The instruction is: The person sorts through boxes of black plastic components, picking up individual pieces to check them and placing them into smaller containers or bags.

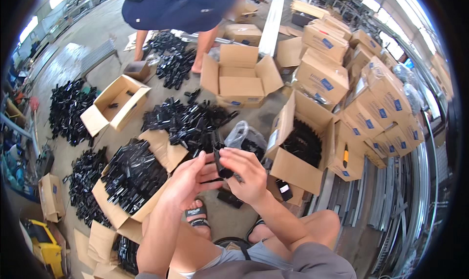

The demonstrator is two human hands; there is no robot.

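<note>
In front of my lap, a small black plastic part (218,152), long and narrow, stands nearly upright between my hands. My right hand (246,174) grips it with thumb and fingers. My left hand (188,181) is beside it, fingers stretched out toward its lower end and thumb apart; whether they touch it I cannot tell. To the left, an open cardboard box (168,154) is heaped with similar black parts (134,171). On the right, another open carton (288,169) holds black parts in tidier rows (304,142). Beyond my hands lies a loose pile of black parts (183,123).
Another person (178,10) bends over a far pile of parts (171,59). Open cartons (239,86) stand ahead; closed boxes (325,74) are stacked at right, one with a yellow-and-black cutter (346,156) on it. Metal profiles (376,196) lie at right. A yellow case (46,247) sits lower left.
</note>
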